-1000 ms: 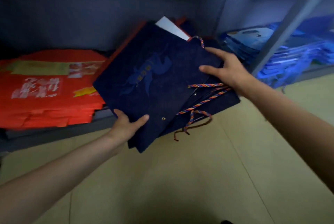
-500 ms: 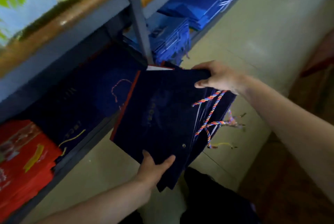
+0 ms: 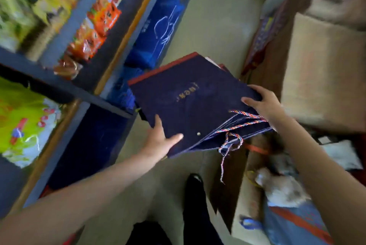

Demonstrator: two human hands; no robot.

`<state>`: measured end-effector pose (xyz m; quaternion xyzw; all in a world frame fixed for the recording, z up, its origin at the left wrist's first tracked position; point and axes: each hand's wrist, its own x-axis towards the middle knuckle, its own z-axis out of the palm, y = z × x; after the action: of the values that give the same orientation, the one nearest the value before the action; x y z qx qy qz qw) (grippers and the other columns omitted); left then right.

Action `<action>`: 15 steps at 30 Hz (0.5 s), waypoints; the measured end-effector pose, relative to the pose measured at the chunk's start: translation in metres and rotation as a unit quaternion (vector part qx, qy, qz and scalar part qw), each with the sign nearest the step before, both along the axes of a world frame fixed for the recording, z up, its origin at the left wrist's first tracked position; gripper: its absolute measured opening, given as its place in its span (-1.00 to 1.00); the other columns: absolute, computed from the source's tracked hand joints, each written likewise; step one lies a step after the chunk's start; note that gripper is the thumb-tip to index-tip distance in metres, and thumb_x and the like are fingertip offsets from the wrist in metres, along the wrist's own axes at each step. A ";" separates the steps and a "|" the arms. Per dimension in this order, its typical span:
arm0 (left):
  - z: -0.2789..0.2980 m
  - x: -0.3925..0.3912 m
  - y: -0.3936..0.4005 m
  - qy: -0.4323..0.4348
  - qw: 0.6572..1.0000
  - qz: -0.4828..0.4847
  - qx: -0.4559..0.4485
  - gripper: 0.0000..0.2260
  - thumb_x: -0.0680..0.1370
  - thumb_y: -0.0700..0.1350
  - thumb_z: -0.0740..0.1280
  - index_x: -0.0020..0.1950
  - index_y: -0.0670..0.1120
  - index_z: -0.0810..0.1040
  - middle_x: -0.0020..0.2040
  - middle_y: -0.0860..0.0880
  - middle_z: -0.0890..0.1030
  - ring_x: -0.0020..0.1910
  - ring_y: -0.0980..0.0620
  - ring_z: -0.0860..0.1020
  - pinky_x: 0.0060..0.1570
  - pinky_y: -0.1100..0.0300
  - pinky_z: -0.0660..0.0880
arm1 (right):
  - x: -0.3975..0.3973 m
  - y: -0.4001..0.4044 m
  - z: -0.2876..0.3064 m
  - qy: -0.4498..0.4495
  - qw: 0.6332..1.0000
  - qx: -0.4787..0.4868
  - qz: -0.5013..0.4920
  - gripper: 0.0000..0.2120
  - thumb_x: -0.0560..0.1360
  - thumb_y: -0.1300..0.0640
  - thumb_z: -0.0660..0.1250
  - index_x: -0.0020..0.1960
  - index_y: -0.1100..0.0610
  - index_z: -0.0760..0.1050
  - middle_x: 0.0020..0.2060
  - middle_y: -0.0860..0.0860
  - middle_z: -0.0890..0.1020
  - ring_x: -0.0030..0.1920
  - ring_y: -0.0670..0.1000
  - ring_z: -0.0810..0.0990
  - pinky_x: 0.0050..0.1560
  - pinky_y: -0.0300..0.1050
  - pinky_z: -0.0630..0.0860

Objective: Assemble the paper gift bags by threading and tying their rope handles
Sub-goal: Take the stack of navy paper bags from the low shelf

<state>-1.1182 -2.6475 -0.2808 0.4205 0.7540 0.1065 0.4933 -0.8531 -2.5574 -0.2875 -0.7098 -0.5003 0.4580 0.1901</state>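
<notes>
Bags (image 3: 194, 106) sit stacked between your hands: left hand (image 3: 158, 141) grips the near corner, right hand (image 3: 263, 102) grips the rope (image 3: 245, 122) side

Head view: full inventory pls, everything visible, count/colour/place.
navy bag stack: several flat bags, dark navy, red edge, held mid-frame
rope handles: few, multicolour braid, hanging from stack's right edge
shelving: one unit, blue-grey, left
blue bags: stack, blue, on shelf behind
snack packets: many, orange and pink, upper shelf, blurred
cardboard boxes: at least two, brown, right
left hand: grips stack's lower corner
right hand: grips stack's right edge
</notes>
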 end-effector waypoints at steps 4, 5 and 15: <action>0.092 0.039 0.113 0.035 0.986 -0.122 0.106 -0.18 0.51 -0.01 0.36 0.54 -0.16 -0.14 0.47 -0.21 0.19 0.43 -0.12 0.23 0.27 0.24 0.16 | 0.046 0.041 0.082 0.000 0.990 0.069 -0.124 -0.46 0.38 0.07 0.49 0.30 0.16 0.44 0.11 0.05 0.57 0.09 0.02 0.54 0.18 -0.12 0.45; 0.111 0.048 0.138 0.040 0.981 -0.144 0.127 -0.17 0.51 0.01 0.36 0.54 -0.14 -0.15 0.47 -0.21 0.17 0.43 -0.13 0.22 0.30 0.20 0.17 | 0.055 0.052 0.101 0.005 0.985 0.084 -0.150 -0.44 0.36 0.04 0.51 0.30 0.14 0.44 0.11 0.03 0.57 0.10 0.01 0.54 0.19 -0.09 0.46; 0.230 0.204 0.336 -0.042 0.906 -0.334 0.258 -0.16 0.50 0.00 0.38 0.54 -0.10 -0.14 0.51 -0.21 0.09 0.49 -0.11 0.08 0.33 0.19 0.09 | 0.180 0.122 0.246 -0.064 0.892 0.254 -0.369 -0.37 0.36 -0.02 0.50 0.35 0.13 0.38 0.12 -0.04 0.54 0.09 -0.07 0.50 0.09 -0.30 0.39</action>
<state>-0.9145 -2.3120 -0.0507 0.7553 0.4942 0.1438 0.4058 -0.6729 -2.4351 -0.0411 -0.7986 -0.3126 0.1660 0.4867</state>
